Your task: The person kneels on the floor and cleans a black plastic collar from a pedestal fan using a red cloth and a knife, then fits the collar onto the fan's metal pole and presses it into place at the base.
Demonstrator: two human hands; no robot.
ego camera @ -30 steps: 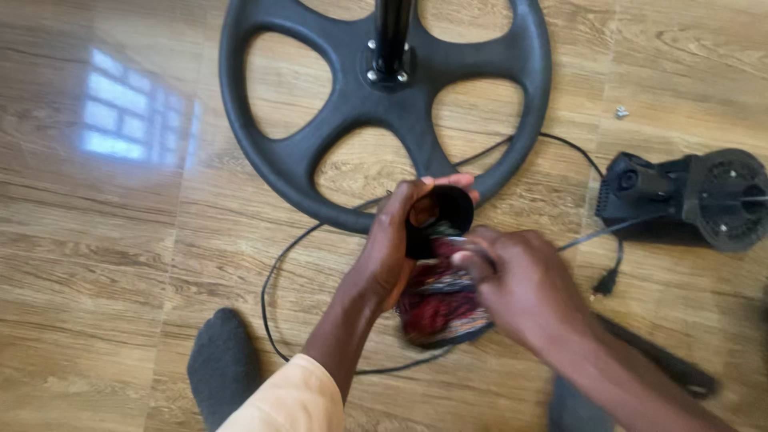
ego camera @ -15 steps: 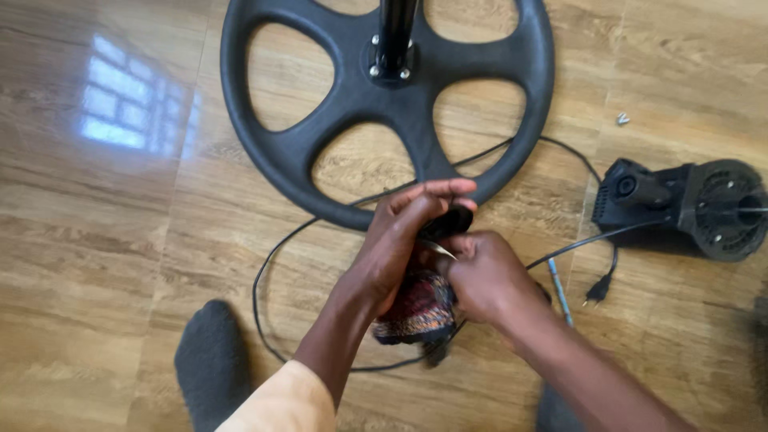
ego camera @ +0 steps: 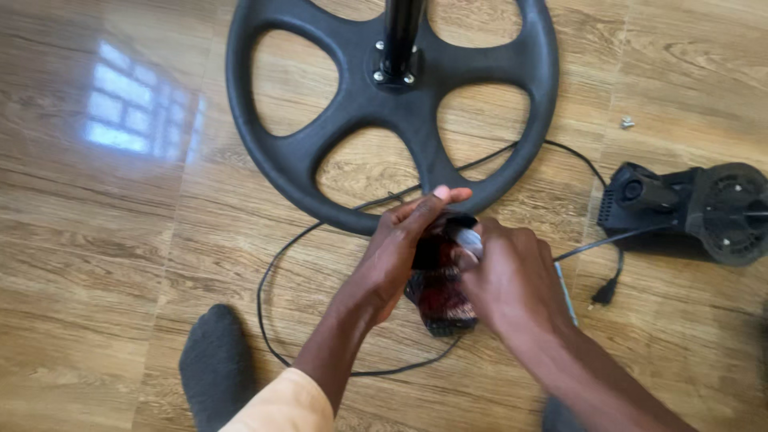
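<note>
My left hand (ego camera: 398, 248) and my right hand (ego camera: 514, 278) both grip a small dark red and black pouch (ego camera: 442, 298) held just above the wooden floor. A shiny grey piece (ego camera: 468, 238) shows at its top between my fingers. What it is I cannot tell. My left thumb points toward the rim of a round black fan base (ego camera: 384, 112) with spokes and an upright black pole (ego camera: 398, 36).
A black cord (ego camera: 276, 264) loops over the floor under my hands and ends in a plug (ego camera: 604, 292). A black fan motor unit (ego camera: 696, 210) lies at the right. A small screw (ego camera: 627, 122) rests beyond it. My grey-socked foot (ego camera: 212, 364) is at the lower left.
The hands have closed tighter around the pouch. Its open top, seen a second ago, is now covered by my fingers. The view has shifted slightly.
</note>
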